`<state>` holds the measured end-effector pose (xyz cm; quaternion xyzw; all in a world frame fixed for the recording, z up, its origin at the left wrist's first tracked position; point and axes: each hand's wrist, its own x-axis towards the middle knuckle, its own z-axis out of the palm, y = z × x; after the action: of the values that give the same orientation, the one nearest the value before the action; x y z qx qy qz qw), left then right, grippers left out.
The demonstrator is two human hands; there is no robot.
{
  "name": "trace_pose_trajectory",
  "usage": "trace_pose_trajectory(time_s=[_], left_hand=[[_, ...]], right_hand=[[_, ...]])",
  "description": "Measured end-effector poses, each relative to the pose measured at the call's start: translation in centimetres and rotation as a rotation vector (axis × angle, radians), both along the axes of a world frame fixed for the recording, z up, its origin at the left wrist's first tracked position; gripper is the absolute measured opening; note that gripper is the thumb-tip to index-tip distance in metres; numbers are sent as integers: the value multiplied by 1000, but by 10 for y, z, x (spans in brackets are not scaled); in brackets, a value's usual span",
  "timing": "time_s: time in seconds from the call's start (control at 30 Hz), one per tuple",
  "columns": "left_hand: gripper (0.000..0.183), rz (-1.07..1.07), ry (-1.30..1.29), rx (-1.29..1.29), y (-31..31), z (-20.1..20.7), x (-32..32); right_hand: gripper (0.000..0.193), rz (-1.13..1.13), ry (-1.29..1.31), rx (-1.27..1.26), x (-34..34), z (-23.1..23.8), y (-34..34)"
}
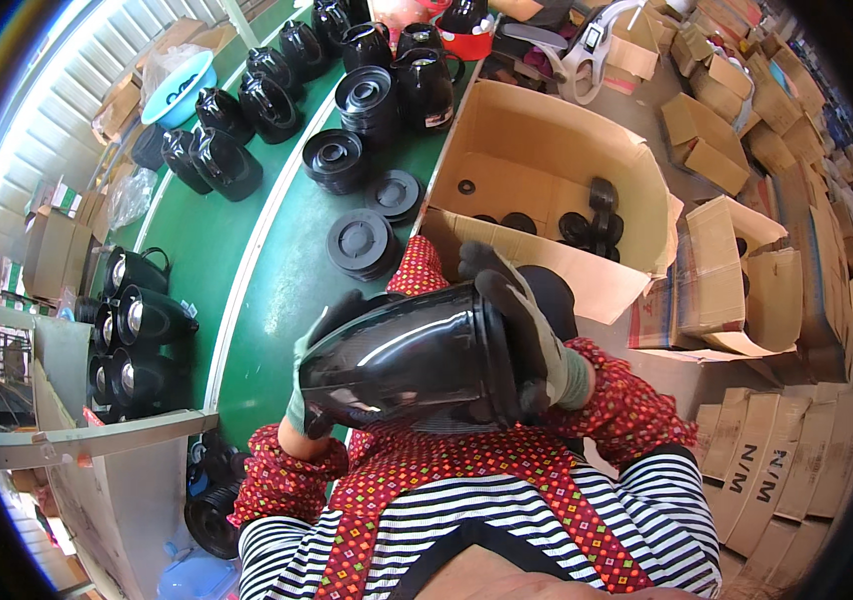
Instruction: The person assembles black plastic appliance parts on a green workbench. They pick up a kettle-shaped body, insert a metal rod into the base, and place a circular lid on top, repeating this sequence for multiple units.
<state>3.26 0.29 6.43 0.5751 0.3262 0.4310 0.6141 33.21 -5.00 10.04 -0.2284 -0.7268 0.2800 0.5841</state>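
Observation:
A glossy black jug body (397, 360) lies sideways between my gloved hands, close to my chest. My left hand (325, 325) is wrapped round its left end, with part of the hand hidden behind the jug. At the other end, my right hand (525, 320) grips the wide end with the palm against it and the fingers reaching up over the edge. A dark ring (492, 355) runs round that end. Beyond the jug, a stack of round black discs (360, 243) rests on the green table (277, 290).
Several black jugs (227, 160) stand along the table's far side. More jugs lie on their sides at the left, silvery ends showing (147, 315). An open cardboard box (557, 130) with round black parts adjoins the table's right edge. A metal rail (97, 438) is at left.

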Motion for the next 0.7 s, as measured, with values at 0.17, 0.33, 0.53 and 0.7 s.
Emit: trace_pose_trajectory(time_s=[0.17,0.33,0.53,0.7], left_hand=[[109,198,679,838,-5,68,-2],[91,114,195,328,-1,21,-1],[87,160,544,571,-8,69,10],[81,112,319,297,-2,56,15]], right_hand=[[64,387,710,-1236,3,-32,-6],[71,350,559,-560,3,-56,0],[67,179,583,-866,-4,-17,-21],[68,44,493,-1152,3,10,0]])
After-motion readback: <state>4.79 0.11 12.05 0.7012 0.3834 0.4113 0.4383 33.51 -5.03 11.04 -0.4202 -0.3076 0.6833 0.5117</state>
